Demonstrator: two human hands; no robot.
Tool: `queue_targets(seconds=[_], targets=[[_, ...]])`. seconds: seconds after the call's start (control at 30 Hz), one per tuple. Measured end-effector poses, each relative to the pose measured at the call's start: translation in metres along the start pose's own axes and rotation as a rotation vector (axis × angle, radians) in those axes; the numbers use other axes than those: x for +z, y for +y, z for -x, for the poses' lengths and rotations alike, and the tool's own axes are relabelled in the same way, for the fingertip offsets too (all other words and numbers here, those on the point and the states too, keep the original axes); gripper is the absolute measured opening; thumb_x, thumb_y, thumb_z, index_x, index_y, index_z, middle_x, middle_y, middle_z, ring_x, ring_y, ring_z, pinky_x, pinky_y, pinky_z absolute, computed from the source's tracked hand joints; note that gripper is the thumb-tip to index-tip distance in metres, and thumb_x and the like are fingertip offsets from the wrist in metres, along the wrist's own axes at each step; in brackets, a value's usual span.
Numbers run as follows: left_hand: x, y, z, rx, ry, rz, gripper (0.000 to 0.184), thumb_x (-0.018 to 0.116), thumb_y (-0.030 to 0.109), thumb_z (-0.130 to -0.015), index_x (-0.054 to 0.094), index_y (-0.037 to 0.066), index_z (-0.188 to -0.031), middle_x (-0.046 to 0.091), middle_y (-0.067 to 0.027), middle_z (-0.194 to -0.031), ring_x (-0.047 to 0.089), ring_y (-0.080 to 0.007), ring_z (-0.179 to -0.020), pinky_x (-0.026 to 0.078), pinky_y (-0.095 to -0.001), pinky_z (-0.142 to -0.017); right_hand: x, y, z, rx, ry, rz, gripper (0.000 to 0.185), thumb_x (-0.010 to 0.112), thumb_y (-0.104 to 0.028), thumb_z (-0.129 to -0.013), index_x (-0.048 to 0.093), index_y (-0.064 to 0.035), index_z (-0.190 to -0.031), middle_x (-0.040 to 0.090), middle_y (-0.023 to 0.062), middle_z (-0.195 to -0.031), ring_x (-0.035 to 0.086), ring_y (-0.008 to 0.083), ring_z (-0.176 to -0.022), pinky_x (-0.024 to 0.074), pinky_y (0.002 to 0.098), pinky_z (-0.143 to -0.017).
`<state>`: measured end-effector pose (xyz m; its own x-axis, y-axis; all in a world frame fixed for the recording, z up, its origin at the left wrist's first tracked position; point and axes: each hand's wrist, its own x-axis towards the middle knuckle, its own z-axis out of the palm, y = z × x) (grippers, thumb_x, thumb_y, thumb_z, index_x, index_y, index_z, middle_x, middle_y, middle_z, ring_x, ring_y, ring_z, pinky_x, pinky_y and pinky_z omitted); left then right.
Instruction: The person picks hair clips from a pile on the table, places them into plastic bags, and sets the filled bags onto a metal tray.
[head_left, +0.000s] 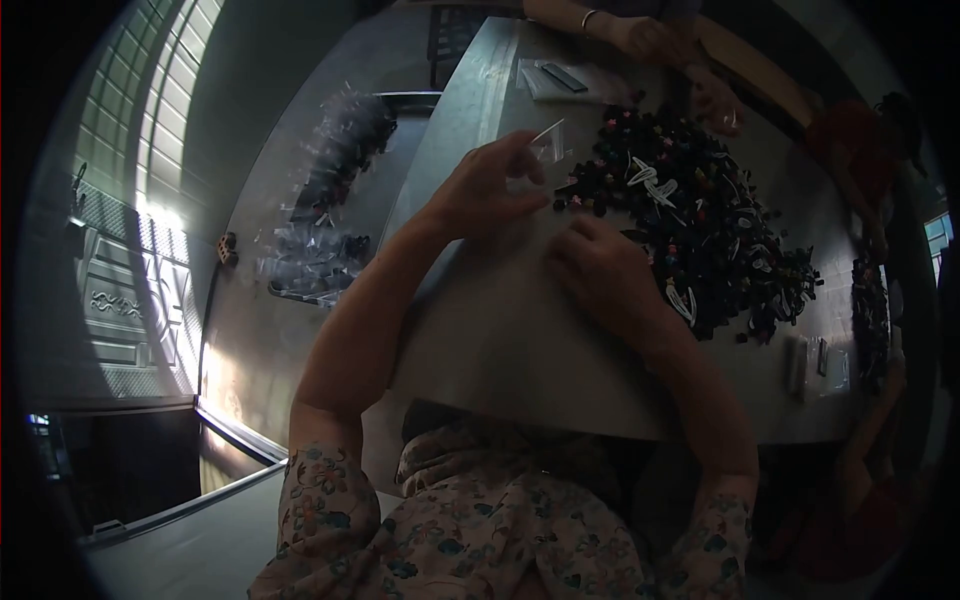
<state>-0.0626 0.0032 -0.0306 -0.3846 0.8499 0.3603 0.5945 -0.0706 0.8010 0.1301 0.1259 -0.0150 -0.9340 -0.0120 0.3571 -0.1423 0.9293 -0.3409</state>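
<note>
My left hand (490, 190) is raised over the table at the near-left edge of a dark pile. A small clear plastic bag (550, 143) is gripped at its fingertips, with the thumb held apart below. My right hand (605, 265) rests low by the same edge, its fingers curled inward; whatever they hold, if anything, is hidden. The pile (700, 225) consists of many small black pieces that look like hair ties and clips, some with coloured bits. White-outlined snap hair clips (652, 183) lie on top of it.
Across the table are another person's hands (650, 40). A stack of clear bags (560, 80) lies at the back, and more clear bags (822, 368) at the right. On the left, a tray (300, 295) holds filled bags (335, 180). Another person's arm (875, 420) shows at the right edge.
</note>
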Motion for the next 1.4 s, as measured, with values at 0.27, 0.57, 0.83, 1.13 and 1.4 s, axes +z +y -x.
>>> queue_targets(seconds=[0.27,0.57,0.83,1.13,1.4], targets=[[0.007,-0.011,-0.001,0.028,0.007,0.034,0.065,0.079,0.011,-0.075,0.049,-0.002,-0.131,0.068,-0.0101,-0.095,0.066,-0.0202,-0.091,0.053,-0.0350,-0.088,-0.010,0.047,-0.022,0.171,0.147,0.002,0.016,0.068,-0.016,-0.088,0.066,-0.0081,-0.102,0.060,0.0094,-0.092,0.065,0.0296,-0.081,0.0531,0.0379,-0.070],[0.007,0.001,0.000,-0.098,-0.073,0.096,0.061,0.076,0.001,-0.079,0.051,0.006,-0.135,0.062,-0.0045,-0.097,0.061,-0.0134,-0.097,0.051,-0.0312,-0.093,0.009,0.043,-0.023,0.085,0.190,0.246,0.011,0.068,-0.016,-0.087,0.066,-0.0097,-0.096,0.059,0.0067,-0.088,0.064,0.0276,-0.082,0.0523,0.0386,-0.068],[0.009,0.001,0.000,-0.090,-0.078,0.100,0.063,0.076,0.001,-0.079,0.051,0.007,-0.136,0.061,-0.0034,-0.096,0.060,-0.0126,-0.097,0.050,-0.0310,-0.092,0.002,0.044,-0.020,0.038,0.166,0.320,0.009,0.069,-0.014,-0.085,0.066,-0.0088,-0.092,0.059,0.0065,-0.088,0.064,0.0260,-0.082,0.0526,0.0368,-0.068],[0.011,0.002,0.001,-0.086,-0.095,0.134,0.062,0.075,0.002,-0.080,0.050,0.006,-0.137,0.061,-0.0026,-0.095,0.061,-0.0126,-0.095,0.052,-0.0309,-0.088,-0.038,0.040,-0.009,0.329,0.305,-0.469,0.018,0.073,-0.008,-0.083,0.070,-0.0051,-0.101,0.061,0.0047,-0.093,0.062,0.0155,-0.077,0.0510,0.0286,-0.067],[0.021,0.026,0.004,-0.037,-0.111,-0.043,0.057,0.077,0.008,-0.073,0.053,0.002,-0.125,0.066,-0.0117,-0.094,0.066,-0.0260,-0.088,0.054,-0.0372,-0.080,-0.047,0.001,-0.012,0.099,0.386,-0.097,0.019,0.074,-0.005,-0.082,0.070,-0.0054,-0.100,0.060,0.0062,-0.091,0.065,0.0192,-0.080,0.0531,0.0301,-0.066]])
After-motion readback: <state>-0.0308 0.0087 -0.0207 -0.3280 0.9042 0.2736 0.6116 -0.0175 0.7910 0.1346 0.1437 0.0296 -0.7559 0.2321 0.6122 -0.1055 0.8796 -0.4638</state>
